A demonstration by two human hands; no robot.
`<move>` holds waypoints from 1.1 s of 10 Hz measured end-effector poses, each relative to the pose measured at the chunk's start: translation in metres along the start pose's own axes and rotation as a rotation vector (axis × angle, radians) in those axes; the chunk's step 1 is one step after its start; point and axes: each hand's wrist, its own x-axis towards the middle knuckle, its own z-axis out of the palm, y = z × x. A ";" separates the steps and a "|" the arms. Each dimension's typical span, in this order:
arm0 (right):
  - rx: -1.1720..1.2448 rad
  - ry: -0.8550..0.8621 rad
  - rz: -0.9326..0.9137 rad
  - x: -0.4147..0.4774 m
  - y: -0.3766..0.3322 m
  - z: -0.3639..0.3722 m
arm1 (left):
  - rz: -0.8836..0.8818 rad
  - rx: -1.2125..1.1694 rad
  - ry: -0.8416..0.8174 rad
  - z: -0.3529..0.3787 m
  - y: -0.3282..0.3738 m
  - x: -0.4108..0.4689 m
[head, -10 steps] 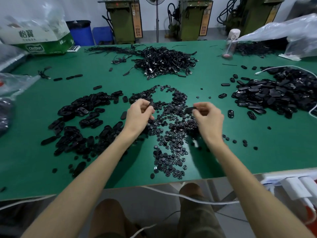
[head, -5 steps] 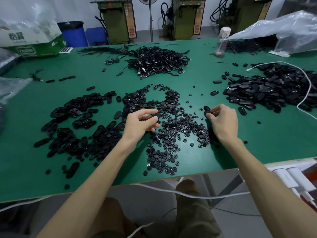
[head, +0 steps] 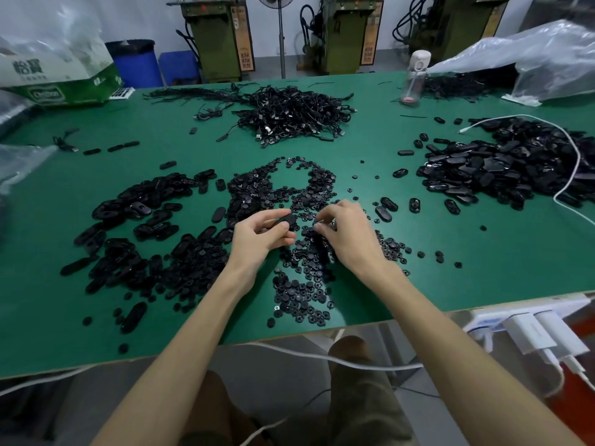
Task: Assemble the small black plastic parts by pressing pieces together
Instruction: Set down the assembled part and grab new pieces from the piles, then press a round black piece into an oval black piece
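Observation:
My left hand [head: 260,235] grips a black oval plastic shell [head: 287,220] between thumb and fingers, just above the table. My right hand [head: 346,230] hovers close beside it with curled fingertips down in the pile of small round black parts [head: 299,284]; whether it pinches one is hidden. A heap of oval black shells [head: 138,226] lies to the left. Another heap of black oval pieces [head: 502,165] lies at the right.
The green table [head: 483,268] also bears a tangle of black cables [head: 289,114] at the back, a white cable [head: 570,175] over the right heap, a cardboard box [head: 61,82] back left, plastic bags [head: 531,62] back right, a small bottle [head: 413,78]. White chargers [head: 531,333] sit at the front right edge.
My right hand has come back left from the table's right side to the round-parts pile, close to my left hand. My left hand still holds the oval shell.

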 end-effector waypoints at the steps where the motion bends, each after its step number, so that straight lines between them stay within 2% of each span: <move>1: -0.054 -0.038 0.024 0.004 -0.006 0.012 | 0.048 0.018 -0.056 -0.001 -0.002 -0.003; 6: -0.065 0.057 0.040 0.006 -0.005 0.030 | 0.084 0.098 -0.129 -0.004 -0.008 0.000; 9: -0.110 0.007 0.023 0.008 -0.006 0.027 | 0.085 0.097 -0.114 -0.003 -0.009 0.000; 11: -0.108 0.039 0.013 0.010 -0.004 0.024 | 0.087 0.106 -0.110 -0.003 -0.010 0.000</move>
